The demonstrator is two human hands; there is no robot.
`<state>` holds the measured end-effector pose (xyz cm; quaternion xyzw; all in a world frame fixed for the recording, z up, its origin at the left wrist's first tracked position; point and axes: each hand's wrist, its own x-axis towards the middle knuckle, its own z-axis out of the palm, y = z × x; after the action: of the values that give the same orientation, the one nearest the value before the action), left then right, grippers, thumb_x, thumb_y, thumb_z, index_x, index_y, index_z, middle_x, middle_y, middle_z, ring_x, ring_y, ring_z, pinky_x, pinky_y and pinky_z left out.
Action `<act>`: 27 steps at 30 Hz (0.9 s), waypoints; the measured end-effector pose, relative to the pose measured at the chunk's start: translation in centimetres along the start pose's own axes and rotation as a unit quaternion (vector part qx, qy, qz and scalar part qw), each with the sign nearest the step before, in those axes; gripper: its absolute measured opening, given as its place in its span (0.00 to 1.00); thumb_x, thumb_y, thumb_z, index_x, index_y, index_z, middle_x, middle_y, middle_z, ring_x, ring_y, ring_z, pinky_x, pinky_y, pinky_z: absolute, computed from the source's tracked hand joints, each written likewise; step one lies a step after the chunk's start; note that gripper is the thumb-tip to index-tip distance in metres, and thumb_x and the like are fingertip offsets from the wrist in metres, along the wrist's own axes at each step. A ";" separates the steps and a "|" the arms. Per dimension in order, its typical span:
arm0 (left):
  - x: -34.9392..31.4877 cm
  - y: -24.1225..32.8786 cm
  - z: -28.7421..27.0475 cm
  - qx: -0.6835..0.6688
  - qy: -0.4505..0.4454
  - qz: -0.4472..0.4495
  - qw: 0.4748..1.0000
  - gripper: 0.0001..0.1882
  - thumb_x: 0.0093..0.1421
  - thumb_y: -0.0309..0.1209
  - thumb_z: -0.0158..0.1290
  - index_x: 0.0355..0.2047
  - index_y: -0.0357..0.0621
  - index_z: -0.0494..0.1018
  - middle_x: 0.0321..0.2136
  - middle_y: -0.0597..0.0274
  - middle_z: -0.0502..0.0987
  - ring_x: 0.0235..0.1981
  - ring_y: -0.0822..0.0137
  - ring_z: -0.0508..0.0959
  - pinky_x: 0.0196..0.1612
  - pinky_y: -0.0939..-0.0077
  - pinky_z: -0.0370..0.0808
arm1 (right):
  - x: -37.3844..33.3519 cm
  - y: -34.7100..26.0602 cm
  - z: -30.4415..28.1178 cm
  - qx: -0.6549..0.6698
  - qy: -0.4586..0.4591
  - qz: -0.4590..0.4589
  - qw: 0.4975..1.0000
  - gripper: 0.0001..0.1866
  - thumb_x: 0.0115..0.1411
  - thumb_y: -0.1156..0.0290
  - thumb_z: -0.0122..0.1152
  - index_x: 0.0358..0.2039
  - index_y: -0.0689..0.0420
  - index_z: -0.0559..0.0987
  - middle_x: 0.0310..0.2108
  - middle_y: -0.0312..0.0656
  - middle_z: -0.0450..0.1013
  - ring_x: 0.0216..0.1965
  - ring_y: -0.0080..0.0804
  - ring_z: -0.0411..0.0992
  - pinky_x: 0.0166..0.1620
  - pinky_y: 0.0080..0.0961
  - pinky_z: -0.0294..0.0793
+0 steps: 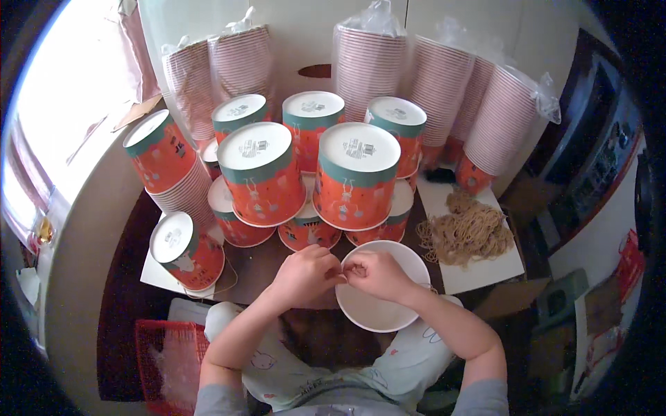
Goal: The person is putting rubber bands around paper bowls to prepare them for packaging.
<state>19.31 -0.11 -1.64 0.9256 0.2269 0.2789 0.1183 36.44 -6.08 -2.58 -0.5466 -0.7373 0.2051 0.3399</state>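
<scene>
Item: one white-lined bucket [378, 315], mouth up, at the near edge of the counter [257, 279], right of middle. Left hand [305, 270] and right hand [379, 273] meet above its rim, fingers bunched together; what they pinch is too small to tell. Tan cord [472, 232]: one loose heap on a white sheet [479, 279], near right corner. Orange buckets [266, 197]: several, inverted, mid-counter. Bagged stacks [371, 73]: several, toward the far edge.

Bare tabletop [258, 267] lies open beside the left hand [309, 274], but 2 raised orange buckets [263, 191] block the way ahead.
</scene>
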 end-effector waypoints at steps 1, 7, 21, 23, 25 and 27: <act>0.0 0.0 -0.4 -0.035 -0.016 -0.012 0.999 0.10 0.44 0.36 0.56 0.20 0.43 0.72 0.19 0.60 0.71 0.25 0.59 0.73 0.28 0.66 0.71 | -0.1 -0.1 -0.1 -0.014 -0.003 -0.002 1.000 0.07 0.47 0.70 0.57 0.26 0.58 0.76 0.21 0.42 0.71 0.22 0.30 0.70 0.26 0.25 0.69; -0.2 -0.8 -0.4 -0.099 -0.121 -0.150 0.976 0.09 0.47 0.32 0.48 0.26 0.41 0.74 0.24 0.52 0.75 0.28 0.55 0.75 0.33 0.65 0.72 | -0.5 0.6 0.7 -0.068 -0.038 0.029 0.997 0.07 0.45 0.68 0.56 0.26 0.55 0.76 0.22 0.43 0.72 0.25 0.37 0.72 0.29 0.30 0.71; -0.5 -1.0 0.4 -0.124 -0.169 -0.122 0.970 0.11 0.46 0.30 0.49 0.29 0.42 0.75 0.25 0.51 0.75 0.28 0.55 0.76 0.34 0.66 0.72 | -0.3 0.4 1.1 -0.076 -0.023 0.033 0.996 0.07 0.45 0.67 0.57 0.24 0.55 0.76 0.21 0.42 0.72 0.24 0.38 0.72 0.29 0.31 0.71; -0.5 -1.0 0.3 -0.124 -0.171 -0.120 0.970 0.11 0.46 0.30 0.49 0.30 0.42 0.75 0.25 0.51 0.75 0.28 0.55 0.76 0.34 0.66 0.72 | -0.3 0.4 1.0 -0.078 -0.029 0.038 0.996 0.07 0.45 0.67 0.57 0.24 0.55 0.76 0.21 0.42 0.72 0.25 0.38 0.72 0.29 0.31 0.71; -0.5 -1.0 0.4 -0.129 -0.170 -0.121 0.970 0.11 0.46 0.30 0.49 0.30 0.42 0.75 0.24 0.51 0.75 0.28 0.55 0.76 0.34 0.66 0.72 | -0.3 0.6 1.2 -0.078 -0.022 0.025 0.996 0.07 0.45 0.67 0.57 0.24 0.55 0.77 0.21 0.42 0.72 0.25 0.38 0.72 0.30 0.31 0.71; -0.6 -1.0 0.5 -0.133 -0.168 -0.122 0.969 0.11 0.45 0.30 0.49 0.29 0.42 0.75 0.24 0.51 0.75 0.28 0.55 0.76 0.34 0.66 0.72 | -0.3 0.5 1.1 -0.077 -0.028 0.026 0.996 0.07 0.45 0.67 0.57 0.24 0.55 0.77 0.21 0.42 0.73 0.25 0.38 0.72 0.30 0.31 0.71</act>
<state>18.78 0.44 -2.65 0.9005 0.2757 0.1303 0.3101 35.99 -6.16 -3.77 -0.5843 -0.7456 0.1717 0.2706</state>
